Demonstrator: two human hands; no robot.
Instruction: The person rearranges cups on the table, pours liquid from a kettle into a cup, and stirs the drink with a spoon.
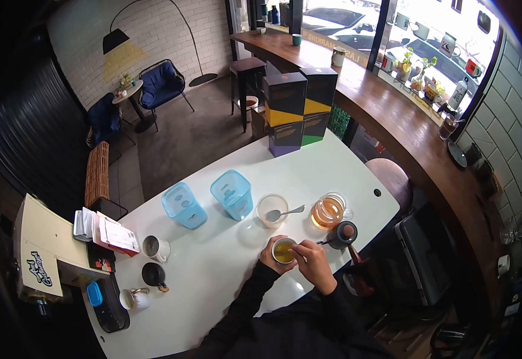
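My left hand [274, 257] is wrapped round a small cup [284, 251] with yellowish liquid in it. At the cup's right rim, the fingers of my right hand [312, 262] are pinched together; what they hold, if anything, is too small to tell. Just beyond the cup stands a clear plastic tub [267, 205] with a metal spoon [285, 212] lying across it. A glass pot [329, 210] of amber liquid is to the upper right. Between the pot and my right hand sits a dark pot [343, 235] with a handle.
Two blue translucent containers [184, 206] [232, 195] stand on the white table [207, 263]. Stacked boxes [285, 96] are at its far edge. Mugs [155, 248], papers [114, 234] and a cream machine [42, 257] occupy the left. A wooden counter [387, 99] curves along the window.
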